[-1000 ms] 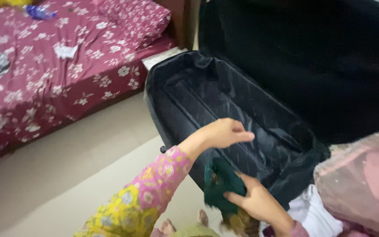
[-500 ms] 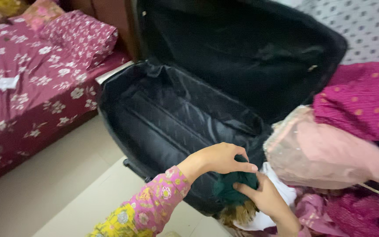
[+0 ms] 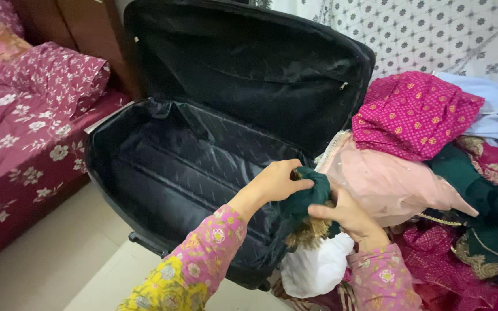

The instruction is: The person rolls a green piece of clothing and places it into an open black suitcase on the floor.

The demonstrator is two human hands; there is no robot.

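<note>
My left hand point(image 3: 276, 182) and my right hand point(image 3: 347, 217) both grip a dark green cloth point(image 3: 309, 198) with a golden fringe, bunched between them. They hold it over the right near corner of an open black suitcase point(image 3: 168, 167), whose lined inside holds nothing. The suitcase lid point(image 3: 243, 63) stands upright behind. My sleeves are pink and yellow with flowers.
A pile of clothes lies right of the suitcase: a magenta dotted piece point(image 3: 413, 112), a pale pink piece point(image 3: 387, 184), dark green and maroon pieces point(image 3: 485, 230), a white piece point(image 3: 317, 268). A bed with a maroon flowered cover point(image 3: 18, 132) stands left. Beige floor point(image 3: 47, 265) lies between.
The view has swung right, so the bed has slid left and more of the clothes pile shows. Both hands have closed together on the green cloth and lifted it slightly.
</note>
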